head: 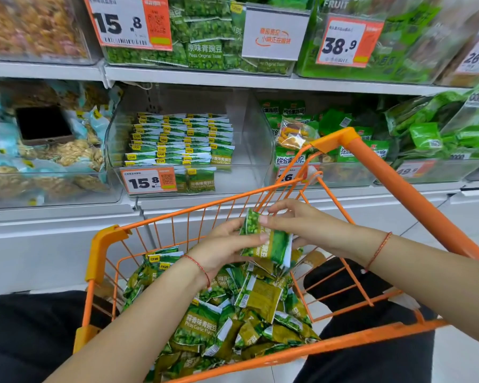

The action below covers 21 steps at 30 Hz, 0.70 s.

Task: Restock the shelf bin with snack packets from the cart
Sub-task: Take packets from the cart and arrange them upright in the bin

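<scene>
1. A small stack of snack packets (267,241) is held at frame centre, above the cart (260,357). The stack's long axis runs from upper left to lower right, its upper end tilted toward the shelf.
2. The left hand (227,248) grips the stack from the left, thumb curled over its near face and fingers behind it.
3. The right hand (296,223) pinches the stack's upper edge, fingertips pressed against the top packet.
4. The packets are flat, rectangular pouches of glossy film, green and olive with white crimped ends; the print shows green peas.
5. The cart is an orange wire basket with a thick orange rim, occupying the lower centre of the frame. A loose heap of matching packets (233,313) lies inside, pointing every way.
6. The shelf bin (249,150), centre of frame above the cart, is clear rigid plastic. Packets stand inside in neat overlapping rows filling its left part.
7. A price tag (148,181) reading 15.8 is fixed to the bin's front at lower left.
8. A thin red cord encircles each wrist.
</scene>
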Available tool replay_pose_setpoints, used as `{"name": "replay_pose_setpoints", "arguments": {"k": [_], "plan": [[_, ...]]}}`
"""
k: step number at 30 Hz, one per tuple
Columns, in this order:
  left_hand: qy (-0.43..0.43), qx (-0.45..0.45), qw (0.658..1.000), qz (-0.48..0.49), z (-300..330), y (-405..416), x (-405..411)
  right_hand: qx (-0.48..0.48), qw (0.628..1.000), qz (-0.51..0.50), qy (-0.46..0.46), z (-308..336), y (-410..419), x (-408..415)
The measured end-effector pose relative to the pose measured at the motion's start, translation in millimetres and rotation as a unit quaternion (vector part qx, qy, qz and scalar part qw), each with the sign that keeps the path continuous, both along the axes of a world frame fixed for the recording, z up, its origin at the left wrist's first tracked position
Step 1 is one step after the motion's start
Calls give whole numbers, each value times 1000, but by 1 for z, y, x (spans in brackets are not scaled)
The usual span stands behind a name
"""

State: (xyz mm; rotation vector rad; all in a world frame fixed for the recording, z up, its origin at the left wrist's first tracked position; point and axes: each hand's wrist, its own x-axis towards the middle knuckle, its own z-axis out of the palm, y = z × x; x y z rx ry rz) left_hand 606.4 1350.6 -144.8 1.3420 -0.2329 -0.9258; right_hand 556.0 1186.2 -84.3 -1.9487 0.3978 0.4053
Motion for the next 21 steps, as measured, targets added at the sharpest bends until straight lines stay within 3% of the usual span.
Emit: {"name": "replay_pose_setpoints", "arguments": {"k": [5,10,14,16,18,21], "plan": [[56,-113,988,93,5,0,1,57,996,53,49,-1,-4,0],[120,-176,970,114,7,-2,0,67,998,1,-19,-5,-3,-1],[107,-179,974,89,12,-3,2,94,993,-36,-69,-4,-3,3],[54,-125,989,58,13,-3,3,123,985,-77,-94,-2,-4,5],[-85,17,996,10,8,-6,3,160,971,-135,-116,1,-6,8],[-347,213,910,-74,-11,-19,-5,222,947,-193,-127,8,-11,12]]}}
